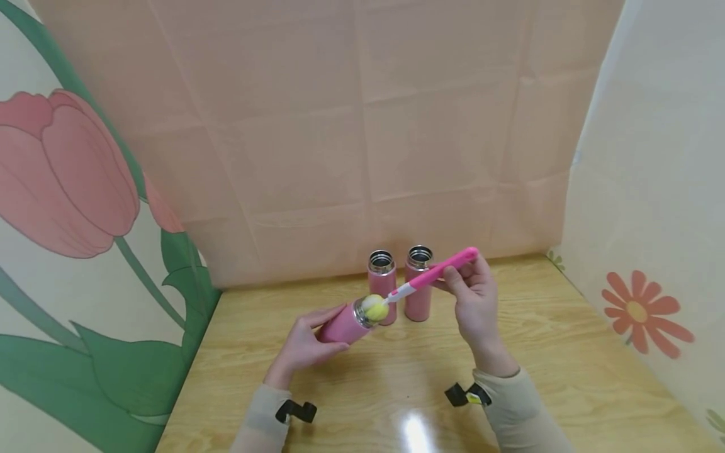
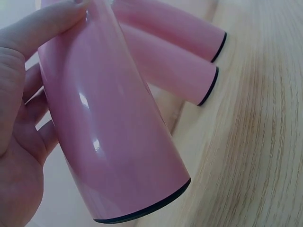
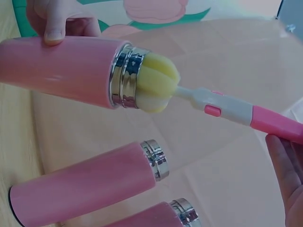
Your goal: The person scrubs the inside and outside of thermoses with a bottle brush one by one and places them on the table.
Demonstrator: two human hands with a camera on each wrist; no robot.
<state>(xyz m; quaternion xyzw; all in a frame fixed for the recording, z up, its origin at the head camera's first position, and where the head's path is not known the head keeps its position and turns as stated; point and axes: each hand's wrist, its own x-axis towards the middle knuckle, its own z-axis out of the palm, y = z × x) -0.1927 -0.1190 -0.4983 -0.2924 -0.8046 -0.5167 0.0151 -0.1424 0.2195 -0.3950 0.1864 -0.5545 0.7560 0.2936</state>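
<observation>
Bottle (image 1: pixel 343 326) is tilted in the left grip (image 1: pixel 306 346), mouth aimed toward the right grip (image 1: pixel 474 303). Left grip clamped round its body, thumb one side, fingers the other. Right grip clamped on the brush (image 1: pixel 403 290), pinching the pink handle (image 1: pixel 435 273) near its end. Sponge (image 1: pixel 376 309) is at the mouth, left of the right grip, touching the metal neck (image 3: pixel 127 75); how much is inside, can't tell. Left spare (image 1: pixel 381 280) and right spare (image 1: pixel 418 307) stand upright on the table (image 1: pixel 243 377), beyond the left grip, left of the right grip.

To do it well, my read: left grip firm, brush lined up with the bottle's axis, steady push with a twist. Sponge looks wide for the mouth, so it likely has to squash. Right grip closer to the sponge would probably steer better; an angled push could bend the thin shaft (image 3: pixel 183 92).

Head view alone shows the spares' open mouths. Left wrist alone gets the held bottle's black base edge (image 2: pixel 151 206), apparently off the table; no brush there. Right wrist shows the sponge's lobes and pink button (image 3: pixel 213 110) clearly, but cuts off most of the right grip.
</observation>
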